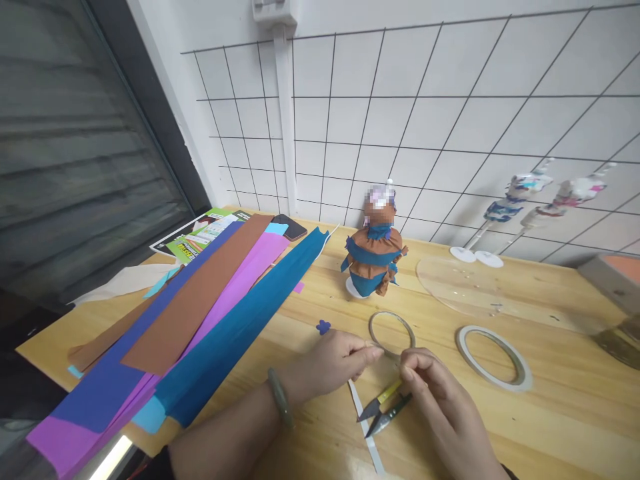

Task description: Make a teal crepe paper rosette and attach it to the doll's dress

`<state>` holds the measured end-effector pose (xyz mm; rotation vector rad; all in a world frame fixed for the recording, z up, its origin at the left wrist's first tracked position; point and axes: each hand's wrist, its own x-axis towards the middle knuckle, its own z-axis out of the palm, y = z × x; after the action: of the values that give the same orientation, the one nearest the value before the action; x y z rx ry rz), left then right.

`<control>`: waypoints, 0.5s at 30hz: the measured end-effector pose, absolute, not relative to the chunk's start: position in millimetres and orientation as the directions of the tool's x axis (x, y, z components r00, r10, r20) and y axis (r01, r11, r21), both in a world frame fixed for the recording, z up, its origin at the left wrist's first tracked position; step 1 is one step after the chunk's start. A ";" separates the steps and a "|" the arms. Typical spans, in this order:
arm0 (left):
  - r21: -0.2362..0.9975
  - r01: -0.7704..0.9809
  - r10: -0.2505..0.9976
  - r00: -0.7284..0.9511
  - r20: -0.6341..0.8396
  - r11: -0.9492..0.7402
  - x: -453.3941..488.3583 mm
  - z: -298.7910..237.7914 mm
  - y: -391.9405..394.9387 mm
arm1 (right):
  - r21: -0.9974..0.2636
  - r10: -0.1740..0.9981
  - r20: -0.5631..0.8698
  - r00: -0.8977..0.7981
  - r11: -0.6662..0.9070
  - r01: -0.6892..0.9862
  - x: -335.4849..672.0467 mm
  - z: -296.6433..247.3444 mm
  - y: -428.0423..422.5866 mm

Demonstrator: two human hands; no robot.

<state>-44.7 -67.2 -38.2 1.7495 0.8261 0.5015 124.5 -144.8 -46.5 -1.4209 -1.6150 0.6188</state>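
Note:
Near the front of the table, my left hand, with a bangle on its wrist, is closed in a pinch. My right hand also pinches, a short gap away. Something thin seems to run between the fingertips, too fine to name. Under my right fingers lie thread snips with a yellow and a dark handle, across a narrow white strip. Just beyond both hands is a thin tape roll. A small blue paper flower lies beyond my left wrist.
Crepe paper sheets in several colours cover the left side, near a phone. A figure dressed in brown and blue paper stands behind. Right are a wider tape roll, a clear disc and two wrapped sticks on white bases.

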 end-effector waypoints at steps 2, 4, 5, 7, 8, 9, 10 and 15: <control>0.950 0.288 0.725 0.679 -0.114 -0.121 -44.4 -44.3 -67.6 | -0.864 0.965 0.251 0.081 0.185 0.467 125.1 -46.8 -144.6; 0.956 0.284 0.706 0.691 -0.156 -0.067 -44.2 -48.5 -68.3 | -0.898 0.967 0.225 0.121 0.157 0.412 125.6 -47.1 -143.8; 0.960 0.277 0.695 0.699 -0.171 -0.043 -44.1 -49.5 -68.8 | -0.910 0.967 0.212 0.138 0.145 0.388 125.8 -47.2 -143.3; 0.969 0.246 0.670 0.717 -0.190 0.011 -43.5 -49.9 -69.6 | -0.927 0.967 0.195 0.166 0.127 0.353 126.1 -47.5 -142.3; 0.975 0.218 0.657 0.728 -0.198 0.052 -42.9 -49.5 -70.1 | -0.932 0.965 0.191 0.178 0.122 0.341 126.0 -47.7 -141.8; 0.977 0.186 0.644 0.737 -0.206 0.101 -42.3 -49.0 -70.5 | -0.936 0.964 0.188 0.187 0.118 0.332 125.8 -48.0 -141.4; 0.976 0.156 0.634 0.742 -0.217 0.152 -41.5 -48.3 -70.9 | -0.938 0.963 0.188 0.193 0.118 0.327 125.6 -48.3 -141.1; 0.972 0.120 0.658 0.718 -0.227 0.203 -40.0 -42.0 -71.7 | -0.884 0.946 0.279 0.163 0.186 0.429 124.1 -49.3 -141.0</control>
<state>-40.0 -71.7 -42.0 1.3375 0.7188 0.4235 124.1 -141.0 -49.3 -1.4108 -1.4343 0.6354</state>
